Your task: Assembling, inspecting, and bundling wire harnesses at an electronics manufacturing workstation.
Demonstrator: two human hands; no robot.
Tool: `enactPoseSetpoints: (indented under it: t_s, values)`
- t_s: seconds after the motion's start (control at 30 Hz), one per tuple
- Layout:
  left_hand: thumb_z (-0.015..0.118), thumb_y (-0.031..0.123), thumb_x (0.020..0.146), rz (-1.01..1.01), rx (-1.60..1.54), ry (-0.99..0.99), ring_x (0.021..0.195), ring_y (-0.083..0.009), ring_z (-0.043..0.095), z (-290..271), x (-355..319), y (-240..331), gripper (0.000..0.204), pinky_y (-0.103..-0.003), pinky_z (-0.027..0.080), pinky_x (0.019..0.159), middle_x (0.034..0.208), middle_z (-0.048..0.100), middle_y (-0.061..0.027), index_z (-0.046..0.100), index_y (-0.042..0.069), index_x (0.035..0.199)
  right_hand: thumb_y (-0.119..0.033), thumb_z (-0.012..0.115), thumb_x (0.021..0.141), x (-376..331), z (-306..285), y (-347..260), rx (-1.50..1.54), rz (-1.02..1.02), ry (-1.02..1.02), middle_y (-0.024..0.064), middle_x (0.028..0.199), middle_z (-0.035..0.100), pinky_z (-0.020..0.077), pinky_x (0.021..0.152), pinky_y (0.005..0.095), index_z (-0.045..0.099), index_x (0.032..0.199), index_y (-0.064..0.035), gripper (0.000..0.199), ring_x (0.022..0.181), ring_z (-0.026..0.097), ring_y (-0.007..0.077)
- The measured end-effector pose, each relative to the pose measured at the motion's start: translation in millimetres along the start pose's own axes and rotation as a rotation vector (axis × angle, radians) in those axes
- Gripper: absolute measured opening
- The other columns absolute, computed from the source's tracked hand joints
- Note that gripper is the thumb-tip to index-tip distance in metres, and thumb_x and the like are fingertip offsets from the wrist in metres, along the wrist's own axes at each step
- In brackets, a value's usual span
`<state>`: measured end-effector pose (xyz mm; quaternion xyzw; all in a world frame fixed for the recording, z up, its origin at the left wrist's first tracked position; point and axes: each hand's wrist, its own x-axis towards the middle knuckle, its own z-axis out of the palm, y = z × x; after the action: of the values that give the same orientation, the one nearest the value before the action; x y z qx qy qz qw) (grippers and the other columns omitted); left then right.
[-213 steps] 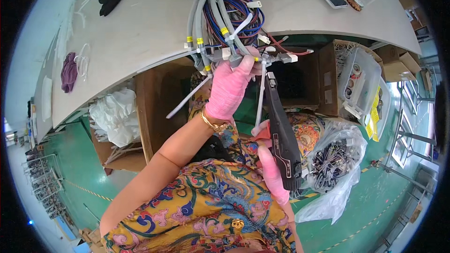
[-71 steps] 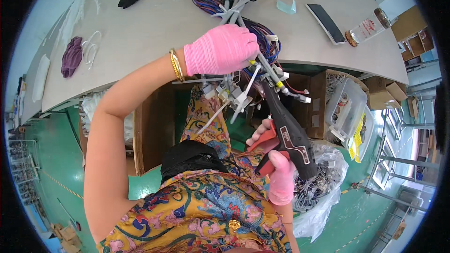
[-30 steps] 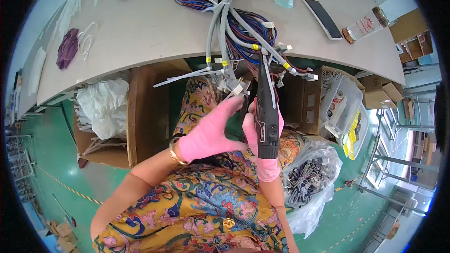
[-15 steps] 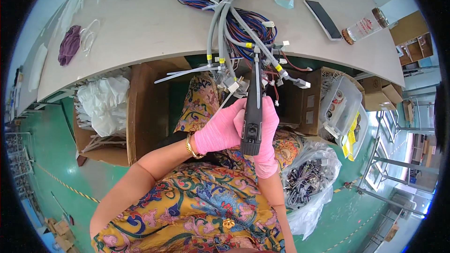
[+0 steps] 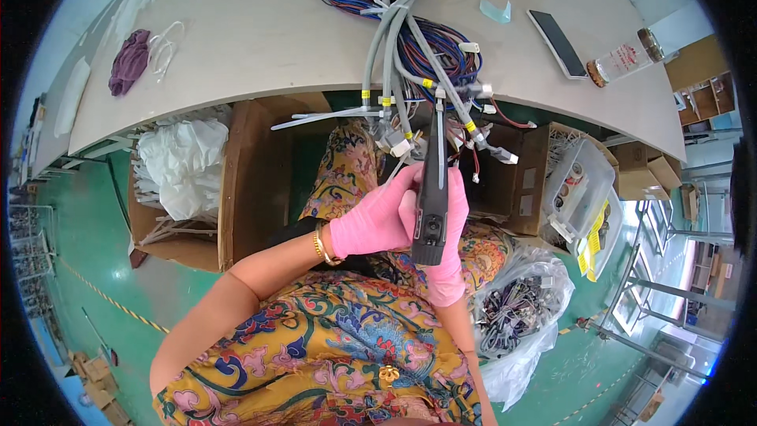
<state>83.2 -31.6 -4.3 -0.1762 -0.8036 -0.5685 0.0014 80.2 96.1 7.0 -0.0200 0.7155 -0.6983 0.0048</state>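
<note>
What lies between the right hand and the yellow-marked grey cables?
In the head view, the black cable-tie gun lies there, its narrow nose pointing from the right hand towards the grey cables.

The person is wearing a yellow garment point(image 5: 347, 331) swirling with blue, pink and red motifs, a gold flower-shaped ornament point(image 5: 388, 374) sitting on its front. Beyond that garment, similarly printed leg covering point(image 5: 342, 177) is showing. Pink gloves point(image 5: 446, 288) are covering the left hand point(image 5: 377, 219) and right hand point(image 5: 454, 225), with gold bangles point(image 5: 319, 244) circling between garment and left glove.

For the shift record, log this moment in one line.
left hand: beside black tool, grip unclear; right hand: gripping tool, nose near cable tie; cable bundle: on table, ends overhanging
</note>
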Motion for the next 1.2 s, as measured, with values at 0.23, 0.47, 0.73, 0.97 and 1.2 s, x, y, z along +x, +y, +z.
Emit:
enactPoseSetpoints:
  t_s: [0.23,0.47,0.73,0.97,1.2]
  values:
    - [0.065,0.031,0.089,0.036,-0.399,0.156,0.098,-0.0185,0.06,14.3,4.5,8.3,0.048,-0.035,0.046,0.096,0.11,0.062,-0.0038,0.049,0.008,0.128,-0.008,0.057,0.089,6.0,-1.7,8.7,-0.543,-0.342,0.082,0.0037,0.088,0.054,0.0473,0.068,0.0269,0.057,0.097,-0.0029,0.009,0.078,0.057,0.0131]
    - [0.044,0.047,0.1,-0.687,-1.296,-0.064,0.093,-0.0157,0.063,28.6,1.6,-36.9,0.043,-0.035,0.047,0.096,0.101,0.066,-0.0031,0.059,0.008,0.113,-0.011,0.044,0.098,4.4,-3.2,8.2,-0.134,-0.087,0.056,0.0029,0.074,0.049,0.0425,0.062,0.0265,0.053,0.082,-0.0028,0.02,0.064,0.048,0.0126]
    - [0.04,0.044,0.101,-0.269,-0.562,-0.081,0.101,-0.0166,0.059,22.0,-4.1,-13.8,0.041,-0.033,0.046,0.098,0.11,0.063,-0.005,0.053,0.008,0.117,-0.016,0.043,0.101,2.4,-0.9,5.0,-0.008,0.036,0.081,-0.0039,0.07,0.048,0.0377,0.056,0.0219,0.051,0.079,-0.0089,0.025,0.062,0.044,0.004]
    - [0.047,0.04,0.099,-0.511,-1.088,-0.191,0.112,-0.0164,0.053,28.7,-5.5,-29.0,0.042,-0.038,0.042,0.102,0.118,0.058,-0.0044,0.043,0.01,0.129,-0.023,0.042,0.102,2.4,-8.8,-0.4,0.058,0.072,-0.027,-0.0011,0.071,0.053,0.0407,0.053,0.0219,0.053,0.089,-0.0072,0.023,0.057,0.049,0.0065]
    - [0.078,0.006,0.073,-0.059,-0.465,-0.123,0.119,-0.0105,0.041,6.9,-6.9,11.6,0.104,-0.028,0.039,0.103,0.135,0.036,-0.0029,0.008,0.008,0.15,-0.02,0.065,0.08,5.6,-4.0,-9.5,-0.529,-0.35,0.011,0.0134,0.085,0.059,0.0464,0.062,0.0358,0.057,0.096,-0.0032,0.024,0.071,0.059,0.0279]
